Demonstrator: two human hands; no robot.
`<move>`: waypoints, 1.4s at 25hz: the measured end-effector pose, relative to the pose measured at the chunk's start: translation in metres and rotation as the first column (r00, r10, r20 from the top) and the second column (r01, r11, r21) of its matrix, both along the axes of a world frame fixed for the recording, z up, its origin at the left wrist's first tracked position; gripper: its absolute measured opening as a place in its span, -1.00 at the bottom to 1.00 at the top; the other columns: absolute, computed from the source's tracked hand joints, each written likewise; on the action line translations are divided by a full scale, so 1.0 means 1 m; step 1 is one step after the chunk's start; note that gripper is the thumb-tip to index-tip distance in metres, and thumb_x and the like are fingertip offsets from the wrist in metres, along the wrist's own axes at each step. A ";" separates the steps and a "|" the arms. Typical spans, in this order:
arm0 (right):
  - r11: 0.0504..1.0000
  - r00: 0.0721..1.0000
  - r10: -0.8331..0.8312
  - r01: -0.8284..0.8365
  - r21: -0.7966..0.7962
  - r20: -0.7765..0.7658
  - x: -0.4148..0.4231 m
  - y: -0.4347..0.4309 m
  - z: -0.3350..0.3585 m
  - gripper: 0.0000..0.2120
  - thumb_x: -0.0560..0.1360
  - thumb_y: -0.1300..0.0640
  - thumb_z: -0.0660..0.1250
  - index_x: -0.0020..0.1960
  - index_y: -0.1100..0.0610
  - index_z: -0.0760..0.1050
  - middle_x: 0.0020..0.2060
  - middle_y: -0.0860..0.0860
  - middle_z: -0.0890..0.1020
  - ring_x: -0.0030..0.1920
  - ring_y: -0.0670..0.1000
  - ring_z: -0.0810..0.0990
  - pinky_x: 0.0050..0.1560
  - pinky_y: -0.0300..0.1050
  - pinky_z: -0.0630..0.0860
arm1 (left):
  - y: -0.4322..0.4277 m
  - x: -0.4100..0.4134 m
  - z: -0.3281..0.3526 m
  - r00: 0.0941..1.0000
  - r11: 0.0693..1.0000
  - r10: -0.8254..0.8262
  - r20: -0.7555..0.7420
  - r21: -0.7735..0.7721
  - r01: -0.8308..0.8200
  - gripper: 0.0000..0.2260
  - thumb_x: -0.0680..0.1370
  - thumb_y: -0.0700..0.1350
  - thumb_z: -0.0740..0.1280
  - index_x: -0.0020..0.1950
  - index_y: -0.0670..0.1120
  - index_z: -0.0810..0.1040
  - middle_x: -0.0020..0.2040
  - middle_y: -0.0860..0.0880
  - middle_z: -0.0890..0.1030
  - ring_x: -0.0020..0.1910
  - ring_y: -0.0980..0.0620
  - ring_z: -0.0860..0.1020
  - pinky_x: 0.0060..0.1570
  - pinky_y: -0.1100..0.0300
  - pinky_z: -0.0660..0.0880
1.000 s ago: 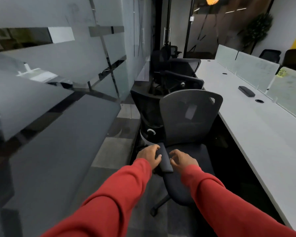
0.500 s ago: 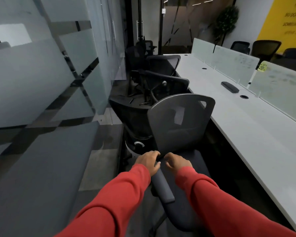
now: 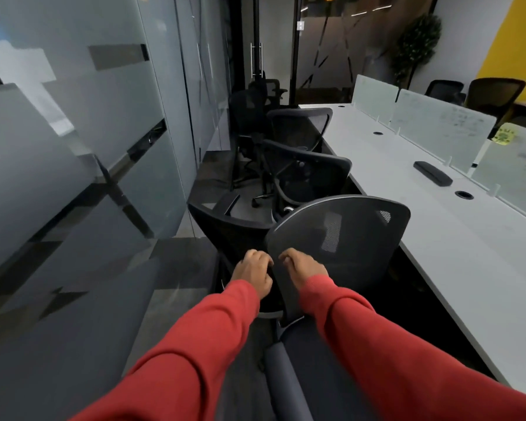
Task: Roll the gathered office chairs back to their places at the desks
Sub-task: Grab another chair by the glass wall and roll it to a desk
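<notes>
Both hands on the nearest chair [image 3: 353, 268], at the left edge of its mesh back [image 3: 347, 226]. Left hand [image 3: 252, 273] sits outside that edge, fingers curled round it, thumb low. Right hand [image 3: 302, 268] is on the front face just inside the same edge, fingers bent and clamped on the rim. The hands are close but apart. The chair faces me: seat [image 3: 313, 366] lies below my forearms, and one armrest [image 3: 283, 378] runs toward me between the red sleeves [image 3: 195, 344]. It stands just beside the long white desk [image 3: 407, 208], back upright, right side near the desk edge. Just beyond it to the left is a second chair [image 3: 225, 229], black, its back close to mine; cannot tell if they touch. Two more chairs [image 3: 313, 174] are lined up farther along the desk. Others are bunched in the dark by the glass door [image 3: 257, 56]. Frosted glass wall [image 3: 73, 147] runs along my left. On the desk: frosted dividers [image 3: 438, 129], a flat black case [image 3: 432, 173], a round cable hole [image 3: 464, 195]. A yellow note [image 3: 503, 136] is stuck on a divider.
</notes>
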State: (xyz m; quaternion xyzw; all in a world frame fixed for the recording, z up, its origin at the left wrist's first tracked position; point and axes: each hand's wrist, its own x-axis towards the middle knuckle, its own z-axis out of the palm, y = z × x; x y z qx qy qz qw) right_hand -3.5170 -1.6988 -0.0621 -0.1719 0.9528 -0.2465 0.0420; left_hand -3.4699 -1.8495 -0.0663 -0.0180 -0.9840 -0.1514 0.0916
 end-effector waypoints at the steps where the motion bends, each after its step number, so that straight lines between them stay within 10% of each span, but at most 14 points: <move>1: 1.000 1.000 0.002 -0.002 -0.006 -0.001 -0.010 -0.004 0.002 -0.75 0.64 0.05 0.07 0.22 -0.08 0.46 0.16 -0.04 0.60 0.17 0.04 0.56 0.11 -0.01 0.46 | -0.002 -0.011 0.002 1.000 1.000 0.007 -0.008 -0.016 -0.008 -0.68 0.47 -0.15 0.29 0.23 -0.05 0.48 0.31 0.03 0.43 0.37 0.04 0.30 0.24 0.11 0.37; 14: 0.945 0.946 -0.324 0.324 0.042 0.007 -0.127 -0.056 0.005 -0.69 0.64 -0.13 0.05 0.22 -0.05 0.46 0.14 0.12 0.38 0.12 0.21 0.53 0.00 0.06 0.46 | -0.001 -0.145 -0.017 0.978 0.929 -0.082 0.189 0.370 0.007 -0.71 0.64 -0.05 0.18 0.34 -0.11 0.33 0.27 -0.10 0.35 0.06 -0.23 0.55 -0.02 -0.03 0.45; 19: 0.910 0.909 -0.413 0.414 0.015 -0.058 -0.119 -0.073 -0.007 -0.71 0.64 -0.13 0.00 0.13 0.04 0.36 0.01 0.09 0.35 0.08 0.17 0.47 -0.13 0.05 0.40 | 0.003 -0.149 -0.033 0.989 0.886 -0.016 0.147 0.460 -0.054 -0.64 0.67 -0.12 0.15 0.45 -0.18 0.29 0.32 -0.21 0.44 0.27 -0.19 0.47 0.24 0.05 0.38; 28: 0.967 0.967 -0.239 0.245 0.068 -0.086 -0.048 -0.076 -0.010 -0.73 0.64 -0.12 -0.01 0.14 0.01 0.34 0.03 0.09 0.37 0.06 0.15 0.48 -0.08 0.07 0.50 | -0.003 -0.064 -0.033 0.986 0.713 0.072 0.149 0.683 -0.155 -0.50 0.63 0.14 -0.01 0.31 -0.20 0.42 0.19 -0.28 0.56 0.17 -0.22 0.55 0.16 -0.03 0.44; 35: 0.998 0.999 0.016 -0.012 0.067 -0.051 0.047 -0.060 -0.008 -0.75 0.65 -0.11 -0.04 0.13 -0.02 0.33 -0.04 0.06 0.38 0.01 0.14 0.52 -0.06 0.07 0.50 | 0.024 0.047 -0.031 0.952 0.658 0.274 0.138 0.695 -0.290 -0.66 0.66 -0.08 0.13 0.26 -0.33 0.42 0.16 -0.33 0.57 0.15 -0.25 0.56 0.14 -0.02 0.43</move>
